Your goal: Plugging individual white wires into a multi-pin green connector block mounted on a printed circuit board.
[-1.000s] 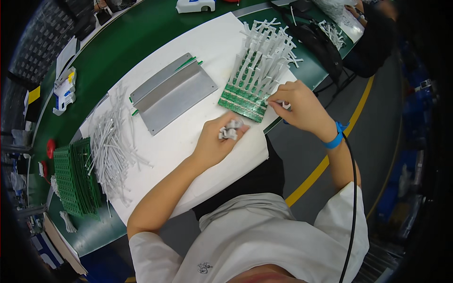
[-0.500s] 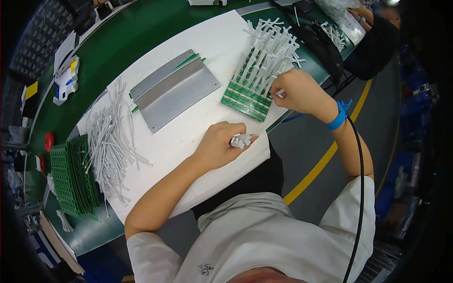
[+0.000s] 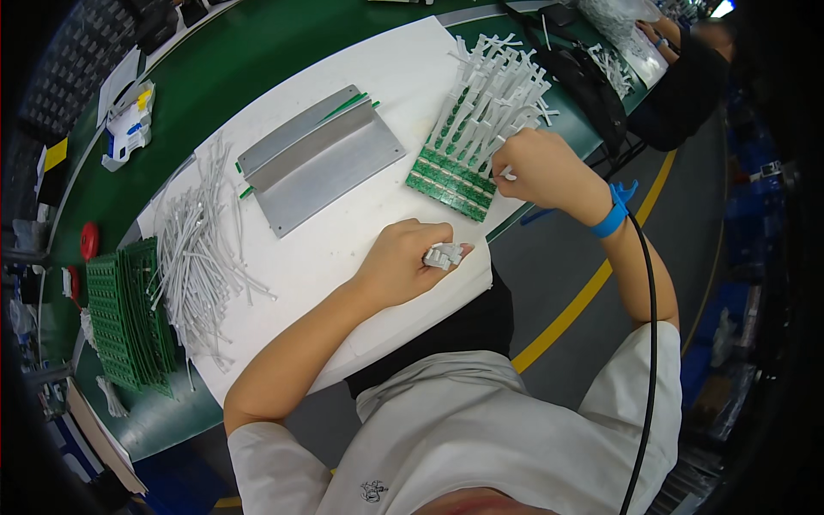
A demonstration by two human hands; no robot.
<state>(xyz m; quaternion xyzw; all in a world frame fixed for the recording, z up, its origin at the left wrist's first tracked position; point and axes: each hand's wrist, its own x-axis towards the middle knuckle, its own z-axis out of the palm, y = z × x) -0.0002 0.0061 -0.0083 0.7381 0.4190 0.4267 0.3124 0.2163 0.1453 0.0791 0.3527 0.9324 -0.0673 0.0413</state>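
Note:
My left hand [image 3: 396,264] is closed around a bundle of white cable connectors [image 3: 444,255], held low over the near edge of the white sheet. Their connector ends poke out of the fist beside the thumb. To the right, my right hand [image 3: 549,172] is at the right edge of a green circuit board panel [image 3: 448,185], its fingers pinched on a small white connector [image 3: 508,172]. Whether that connector touches the board is hidden by the fingers. Rows of white cables [image 3: 498,81] stand up from the panel's far part; the near rows are bare green.
An angled grey metal plate [image 3: 335,167] lies mid-sheet. Left of it is a pile of loose white cables [image 3: 202,257], beside a stack of green panels [image 3: 120,318]. A black bag [image 3: 584,81] lies beyond the board. A black cord [image 3: 654,343] runs from my blue wrist strap [image 3: 614,215]. Another person's arm [image 3: 665,39] is at far right.
The view has shifted slightly. My right-hand fingers have closed further over the white connector at the panel's edge, so less of it shows. My left hand keeps its bundle in place.

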